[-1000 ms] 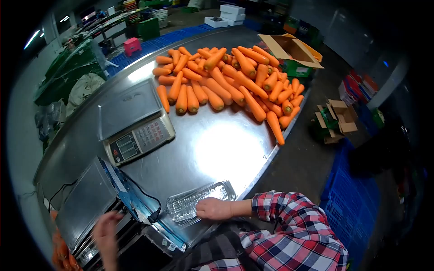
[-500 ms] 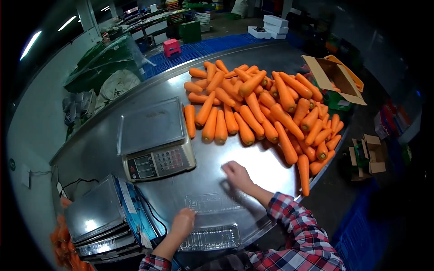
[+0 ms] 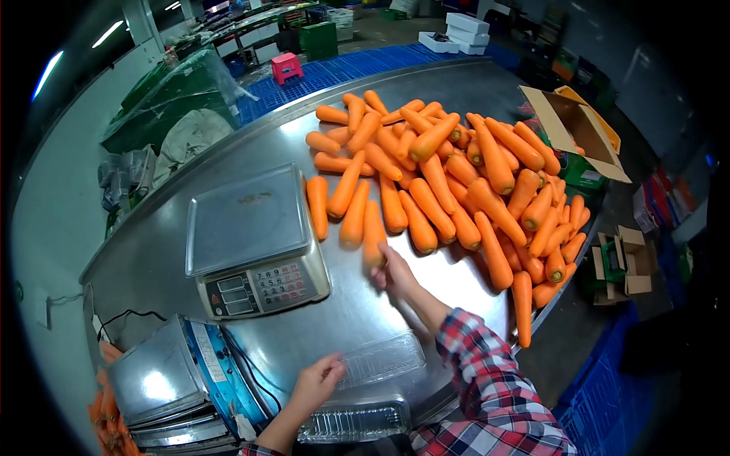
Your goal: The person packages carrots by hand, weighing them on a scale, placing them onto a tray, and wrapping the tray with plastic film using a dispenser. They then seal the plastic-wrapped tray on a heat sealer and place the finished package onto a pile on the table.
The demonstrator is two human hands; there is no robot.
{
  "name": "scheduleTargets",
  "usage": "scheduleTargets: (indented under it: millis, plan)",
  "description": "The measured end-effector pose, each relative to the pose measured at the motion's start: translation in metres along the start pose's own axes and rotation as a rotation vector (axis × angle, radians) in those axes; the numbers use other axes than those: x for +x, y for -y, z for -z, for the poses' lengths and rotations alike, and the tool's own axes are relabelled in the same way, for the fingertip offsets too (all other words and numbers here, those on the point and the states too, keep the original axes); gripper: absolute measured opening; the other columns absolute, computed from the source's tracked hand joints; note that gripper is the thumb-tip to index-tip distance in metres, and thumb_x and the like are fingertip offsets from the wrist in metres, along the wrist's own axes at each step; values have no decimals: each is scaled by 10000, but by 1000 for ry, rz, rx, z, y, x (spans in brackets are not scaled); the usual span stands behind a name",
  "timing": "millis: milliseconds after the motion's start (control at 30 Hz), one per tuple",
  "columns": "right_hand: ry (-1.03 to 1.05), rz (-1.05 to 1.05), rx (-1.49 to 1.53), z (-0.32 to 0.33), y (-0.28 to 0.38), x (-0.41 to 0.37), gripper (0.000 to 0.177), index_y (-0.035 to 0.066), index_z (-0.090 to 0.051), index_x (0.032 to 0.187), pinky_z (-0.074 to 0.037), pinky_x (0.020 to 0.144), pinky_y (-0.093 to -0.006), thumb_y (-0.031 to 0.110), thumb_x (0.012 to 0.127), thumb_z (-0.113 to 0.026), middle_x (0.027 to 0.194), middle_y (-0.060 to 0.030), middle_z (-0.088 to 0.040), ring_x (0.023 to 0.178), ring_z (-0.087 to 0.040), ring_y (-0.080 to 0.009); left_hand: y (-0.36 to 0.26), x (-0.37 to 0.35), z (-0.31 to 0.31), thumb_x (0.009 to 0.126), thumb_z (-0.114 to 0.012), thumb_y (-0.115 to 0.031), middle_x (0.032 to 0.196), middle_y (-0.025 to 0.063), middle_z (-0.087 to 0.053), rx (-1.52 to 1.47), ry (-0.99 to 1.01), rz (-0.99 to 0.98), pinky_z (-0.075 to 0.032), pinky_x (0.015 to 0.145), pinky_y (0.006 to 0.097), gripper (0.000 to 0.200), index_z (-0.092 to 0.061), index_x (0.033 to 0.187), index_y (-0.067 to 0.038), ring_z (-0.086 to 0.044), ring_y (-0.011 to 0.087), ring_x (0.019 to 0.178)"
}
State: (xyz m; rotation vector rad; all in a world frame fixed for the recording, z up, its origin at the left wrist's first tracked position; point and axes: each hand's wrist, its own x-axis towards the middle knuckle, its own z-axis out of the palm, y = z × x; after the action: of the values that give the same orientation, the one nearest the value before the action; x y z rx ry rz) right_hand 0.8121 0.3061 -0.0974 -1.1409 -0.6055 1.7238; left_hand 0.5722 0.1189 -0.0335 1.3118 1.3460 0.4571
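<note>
My right hand (image 3: pixel 395 275) is closed around the lower end of a carrot (image 3: pixel 373 228) at the near edge of the carrot pile (image 3: pixel 456 178). Lower down, my left hand (image 3: pixel 317 381) has its fingers curled at the left edge of a clear plastic tray (image 3: pixel 386 357), which lies tilted slightly on the metal table. A second clear tray (image 3: pixel 357 422), or a stack of them, sits nearer my body, partly hidden by my left forearm. Left of the pile stands a weighing scale (image 3: pixel 247 220) with nothing on its pan.
A second device with a metal top (image 3: pixel 156 365) and a cable stands at the lower left, beside bagged carrots (image 3: pixel 110 418). An open cardboard box (image 3: pixel 582 133) is past the pile's right side. The steel table (image 3: pixel 266 342) has a curved raised rim.
My right hand has moved forward and taken hold of a carrot, drawing it slightly toward me. The clear tray at my left hand now lies at a different angle.
</note>
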Motion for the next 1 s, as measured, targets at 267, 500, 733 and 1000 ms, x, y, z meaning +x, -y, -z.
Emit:
scheduleTargets:
  millis: [267,500,733,1000]
  plan:
    - [537,-73,-461,-23,-59,-158,573,29,-377,1307,-476,550,-253,307,871,-624,801,-59,-605,633,-579,-107,-21,28,-21,831,-649,-87,1227,147,-508,-483,-179,-60,-459,879,301,783,-147,1429,-20,-541,181,1075]
    - [-691,741,-1203,99,26,-151,303,7,-531,1037,-433,842,-371,121,781,-647,1023,-163,-541,949,-526,-306,7,-2,-11,653,-786,-157,1078,124,-569,226,-41,-115,-455,881,369,672,-453,1223,-29,-553,271,1010]
    - [-947,451,-1725,177,63,-126,587,16,-449,1224,-407,885,-438,189,727,-711,1089,-187,-504,1009,-477,-363,30,0,-15,584,-804,-178,1170,160,-524,726,-30,-364,-402,935,430,628,-555,1149,-61,-481,346,1091]
    - [-445,400,-403,148,50,-159,551,-15,-471,1251,-455,875,-299,182,766,-641,1140,-121,-562,1017,-557,-201,34,-22,-22,639,-807,-197,1407,179,-312,774,-159,-191,-309,1050,479,670,-524,1245,-144,-266,440,1293]
